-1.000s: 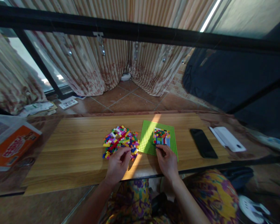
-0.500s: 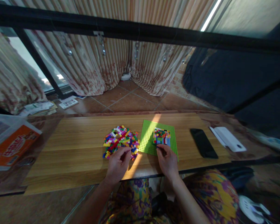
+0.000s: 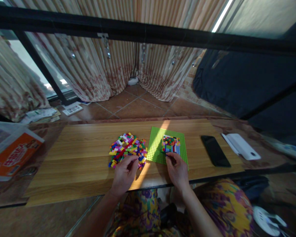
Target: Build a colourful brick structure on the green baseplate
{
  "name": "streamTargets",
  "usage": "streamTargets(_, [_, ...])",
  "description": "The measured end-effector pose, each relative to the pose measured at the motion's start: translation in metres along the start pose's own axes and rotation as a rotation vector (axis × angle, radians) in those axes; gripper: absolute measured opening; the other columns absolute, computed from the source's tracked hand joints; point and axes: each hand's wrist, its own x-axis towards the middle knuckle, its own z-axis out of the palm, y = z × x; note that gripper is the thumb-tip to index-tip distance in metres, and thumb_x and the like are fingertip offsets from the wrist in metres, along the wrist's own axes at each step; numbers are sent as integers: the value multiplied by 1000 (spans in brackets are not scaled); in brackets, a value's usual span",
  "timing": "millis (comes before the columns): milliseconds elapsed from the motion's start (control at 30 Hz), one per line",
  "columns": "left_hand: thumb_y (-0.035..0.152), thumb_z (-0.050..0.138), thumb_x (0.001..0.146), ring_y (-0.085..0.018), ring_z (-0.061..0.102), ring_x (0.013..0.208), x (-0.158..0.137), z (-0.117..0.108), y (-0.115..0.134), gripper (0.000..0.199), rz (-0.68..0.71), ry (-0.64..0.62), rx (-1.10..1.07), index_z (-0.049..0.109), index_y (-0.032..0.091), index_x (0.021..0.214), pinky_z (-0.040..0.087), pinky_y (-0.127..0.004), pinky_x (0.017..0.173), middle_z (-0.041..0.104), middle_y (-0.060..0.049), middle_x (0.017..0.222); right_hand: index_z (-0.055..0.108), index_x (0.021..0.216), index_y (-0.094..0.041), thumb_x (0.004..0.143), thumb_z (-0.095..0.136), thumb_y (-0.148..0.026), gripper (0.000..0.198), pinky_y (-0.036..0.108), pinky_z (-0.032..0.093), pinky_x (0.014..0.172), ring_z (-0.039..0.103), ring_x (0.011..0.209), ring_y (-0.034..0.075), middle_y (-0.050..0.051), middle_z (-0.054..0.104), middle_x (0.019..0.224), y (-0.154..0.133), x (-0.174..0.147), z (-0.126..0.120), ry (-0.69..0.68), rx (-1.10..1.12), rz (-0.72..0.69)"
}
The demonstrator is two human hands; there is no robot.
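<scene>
A loose pile of small coloured building bricks [image 3: 127, 146] lies on the wooden board. My left hand [image 3: 125, 172] is at the near edge of this pile, its thumb and fingers pinched together; whatever is between them is too small to make out. To the right lies a green studded baseplate [image 3: 154, 148], with a multicoloured block of joined bricks [image 3: 171, 144] on it. At the near side of that block is my right hand [image 3: 177, 169], thumb and forefinger closed in a pinch. A dark speck shows at its fingertips, too small to name.
A black phone [image 3: 215, 150] and a white case-like object [image 3: 243, 146] lie to the right. An orange-labelled clear plastic box [image 3: 14, 153] stands at far left. The wooden board's [image 3: 76, 158] front edge runs just before my lap. Papers [image 3: 41, 114] lie beyond.
Both hands stay almost where they were, still pinched. Only a very slight shift of the whole view is visible.
</scene>
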Motion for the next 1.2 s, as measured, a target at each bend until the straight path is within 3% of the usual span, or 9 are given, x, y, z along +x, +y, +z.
streamTargets(1200, [28,56,87,-14,65,70,1,1,0,15,12,18,31,68,20,92,52,-23,66,70,-1,81,68,97,-19,89,47,-30,25,32,50,75,65,84,21,9,70,96,-5,-3,-5,-63,-70,-126])
